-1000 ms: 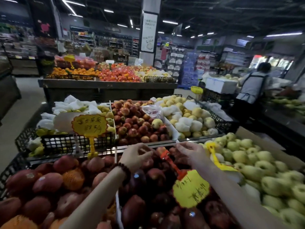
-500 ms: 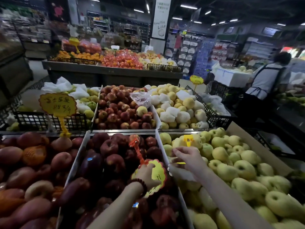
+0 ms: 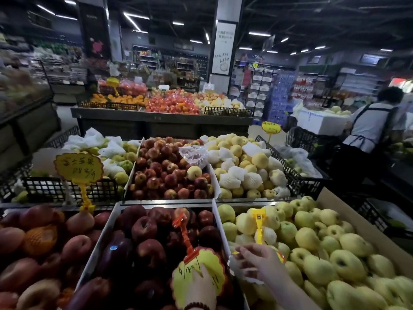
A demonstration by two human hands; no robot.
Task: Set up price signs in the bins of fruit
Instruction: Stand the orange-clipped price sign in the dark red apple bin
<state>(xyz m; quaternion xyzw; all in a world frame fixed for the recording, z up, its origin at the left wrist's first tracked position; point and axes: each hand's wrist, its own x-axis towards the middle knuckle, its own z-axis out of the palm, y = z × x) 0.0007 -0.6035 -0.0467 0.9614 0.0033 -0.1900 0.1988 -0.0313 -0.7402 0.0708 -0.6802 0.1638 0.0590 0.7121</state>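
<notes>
My left hand grips a yellow scalloped price sign on an orange clip stem, held over the bin of dark red apples. My right hand pinches the lower end of a second sign with a yellow clip stem, over the bin of green-yellow apples; its card is mostly hidden under my fingers. A third yellow price sign stands upright on its clip at the back edge of the left bin of large red fruit.
Behind are bins of small red apples, netted yellow pears and green fruit in a black crate. A person in an apron stands at the right by a white foam box. Another fruit table is farther back.
Both hands pulled back toward me with their signs. The left hand shifted from the top of the card to its lower part; the camera tilted up slightly.
</notes>
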